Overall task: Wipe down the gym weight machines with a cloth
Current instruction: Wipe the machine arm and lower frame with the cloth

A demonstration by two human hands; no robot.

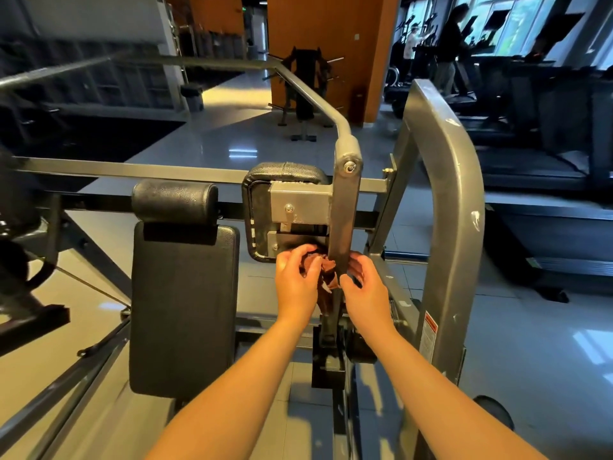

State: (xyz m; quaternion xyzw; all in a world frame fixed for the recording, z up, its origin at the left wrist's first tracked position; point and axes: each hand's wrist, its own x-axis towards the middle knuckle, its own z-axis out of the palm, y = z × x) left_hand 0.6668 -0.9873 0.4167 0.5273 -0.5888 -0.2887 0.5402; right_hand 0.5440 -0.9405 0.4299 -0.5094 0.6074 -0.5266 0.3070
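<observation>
A grey weight machine fills the view, and its upright lever arm (pixel 345 207) runs down the middle. A dark reddish-brown cloth (pixel 326 275) is bunched against the lower part of that arm. My left hand (pixel 297 280) grips the cloth from the left side of the arm. On the right side, my right hand (pixel 365 287) curls its fingers round the arm and the cloth's edge. Much of the cloth is hidden between both hands and behind the arm.
A black back pad (pixel 180 303) with a roll cushion (pixel 174 200) stands at left. A smaller black pad (pixel 285 175) sits behind the arm. The curved grey frame post (pixel 451 227) rises at right. Treadmills (pixel 537 154) and people stand at the far right.
</observation>
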